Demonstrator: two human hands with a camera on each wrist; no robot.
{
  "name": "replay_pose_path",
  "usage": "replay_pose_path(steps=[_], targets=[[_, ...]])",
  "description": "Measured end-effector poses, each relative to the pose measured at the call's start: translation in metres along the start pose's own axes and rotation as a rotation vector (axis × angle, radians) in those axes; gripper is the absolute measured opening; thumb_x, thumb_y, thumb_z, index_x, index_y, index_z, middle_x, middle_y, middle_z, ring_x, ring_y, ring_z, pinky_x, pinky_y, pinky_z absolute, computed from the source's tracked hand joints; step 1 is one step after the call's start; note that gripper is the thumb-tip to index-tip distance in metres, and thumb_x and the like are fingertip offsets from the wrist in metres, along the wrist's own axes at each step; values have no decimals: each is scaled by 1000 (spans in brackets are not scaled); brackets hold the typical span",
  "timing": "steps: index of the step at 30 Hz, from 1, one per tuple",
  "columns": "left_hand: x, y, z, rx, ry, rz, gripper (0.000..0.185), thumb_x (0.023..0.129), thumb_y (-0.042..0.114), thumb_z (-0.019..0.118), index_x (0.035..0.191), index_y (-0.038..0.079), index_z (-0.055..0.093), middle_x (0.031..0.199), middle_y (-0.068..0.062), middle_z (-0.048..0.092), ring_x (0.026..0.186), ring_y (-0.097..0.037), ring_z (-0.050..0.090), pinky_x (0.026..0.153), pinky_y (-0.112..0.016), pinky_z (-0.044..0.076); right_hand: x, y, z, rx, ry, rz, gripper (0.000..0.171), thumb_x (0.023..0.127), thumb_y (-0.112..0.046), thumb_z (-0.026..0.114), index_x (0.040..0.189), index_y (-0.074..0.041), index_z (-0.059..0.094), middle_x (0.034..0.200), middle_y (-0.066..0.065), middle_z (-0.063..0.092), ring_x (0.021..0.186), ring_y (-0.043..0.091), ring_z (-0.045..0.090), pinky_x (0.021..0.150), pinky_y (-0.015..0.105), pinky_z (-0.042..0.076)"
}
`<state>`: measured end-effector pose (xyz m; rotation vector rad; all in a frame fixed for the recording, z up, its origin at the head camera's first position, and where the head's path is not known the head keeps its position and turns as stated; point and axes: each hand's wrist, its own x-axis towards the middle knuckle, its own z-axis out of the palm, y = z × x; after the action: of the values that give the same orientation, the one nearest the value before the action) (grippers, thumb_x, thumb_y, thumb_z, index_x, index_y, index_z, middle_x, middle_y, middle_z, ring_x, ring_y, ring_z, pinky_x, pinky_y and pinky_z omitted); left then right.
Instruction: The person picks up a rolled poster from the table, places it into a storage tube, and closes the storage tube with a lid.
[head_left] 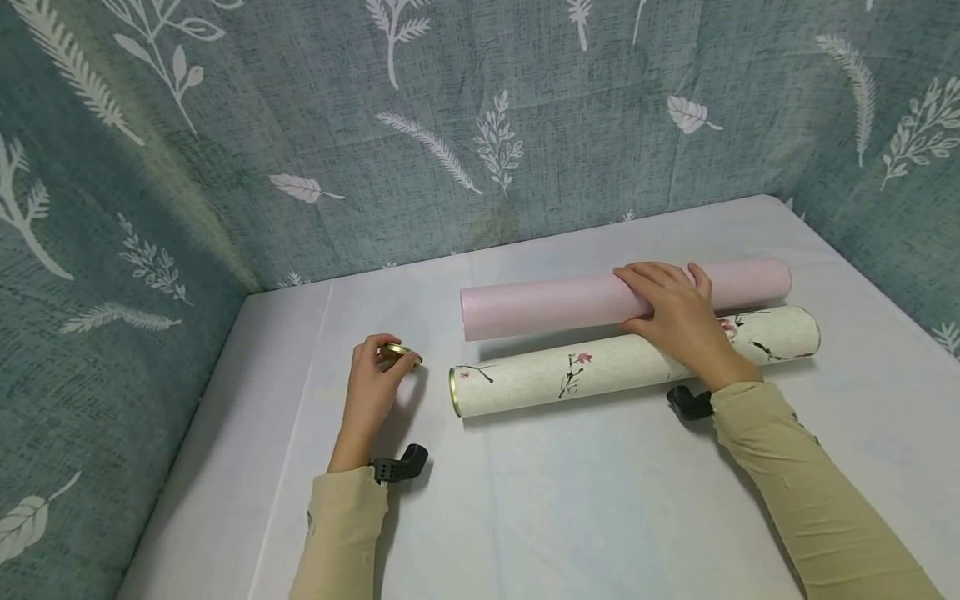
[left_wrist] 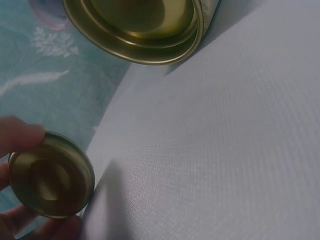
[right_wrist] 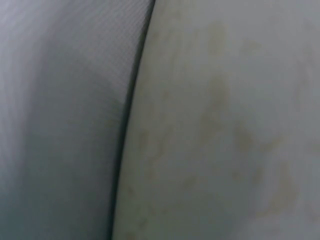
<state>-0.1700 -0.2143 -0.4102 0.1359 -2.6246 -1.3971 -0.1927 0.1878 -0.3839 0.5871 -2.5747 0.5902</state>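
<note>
Two long tubes lie side by side on the white table (head_left: 570,500). The nearer one is a cream tube (head_left: 600,367) painted with blossom twigs; its gold-rimmed open mouth (left_wrist: 140,27) faces left. Behind it lies a plain pink tube (head_left: 547,304). My right hand (head_left: 671,312) lies across both tubes, palm on the cream one, fingers draped over the pink one. My left hand (head_left: 375,383) pinches a round gold cap (head_left: 399,353), (left_wrist: 50,175) between thumb and fingers, left of the cream tube's mouth. The right wrist view is filled by the cream tube's blurred side (right_wrist: 225,130).
Teal cloth printed with white leaves (head_left: 450,125) walls the table at the back, left and right. Bare table surface stretches in front of the tubes and at the right.
</note>
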Motion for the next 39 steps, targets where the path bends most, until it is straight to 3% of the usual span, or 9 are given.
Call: replay_pose_path(steps=[6, 13, 19, 26, 32, 39], targets=[[-1, 0, 0, -13, -9, -29, 33, 81, 28, 64, 97, 4, 47, 117, -9, 38, 108, -26, 49, 86, -37, 41, 0, -1, 0, -1, -9, 6, 69, 67, -23, 78, 129, -20, 47, 127, 2, 47, 118, 25, 37, 99, 56, 5], [-2, 1, -1, 17, -7, -18, 30, 82, 31, 63, 83, 5, 49, 120, -6, 45, 106, -24, 51, 89, -37, 39, 0, -1, 1, -6, -14, 7, 69, 67, -24, 78, 129, -20, 47, 128, 2, 47, 119, 25, 36, 99, 56, 5], [-3, 2, -2, 41, -25, -48, 34, 83, 40, 59, 81, 7, 51, 127, -5, 47, 110, -26, 50, 90, -41, 38, 0, -1, 0, -5, -19, 7, 69, 68, -24, 78, 130, -20, 47, 128, 3, 46, 119, 26, 36, 99, 56, 5], [-1, 3, -1, 21, -43, -89, 30, 83, 38, 59, 83, 9, 53, 127, 1, 50, 115, -22, 47, 92, -39, 36, 1, -1, -1, -5, -26, 16, 69, 69, -24, 77, 130, -20, 46, 129, 3, 46, 120, 25, 35, 99, 56, 5], [0, 2, -1, -1, -51, -99, 29, 83, 35, 61, 94, 10, 50, 126, -3, 49, 117, -21, 45, 94, -42, 34, 0, -1, 0, -8, -30, 17, 69, 69, -24, 77, 131, -21, 45, 129, 3, 46, 120, 25, 35, 99, 56, 4], [0, 1, -2, -16, -61, -80, 52, 82, 33, 63, 123, 16, 37, 131, -7, 41, 121, -23, 41, 96, -44, 34, 1, 0, 0, -16, -19, 7, 69, 68, -24, 77, 130, -21, 46, 128, 3, 46, 119, 25, 36, 99, 56, 6]])
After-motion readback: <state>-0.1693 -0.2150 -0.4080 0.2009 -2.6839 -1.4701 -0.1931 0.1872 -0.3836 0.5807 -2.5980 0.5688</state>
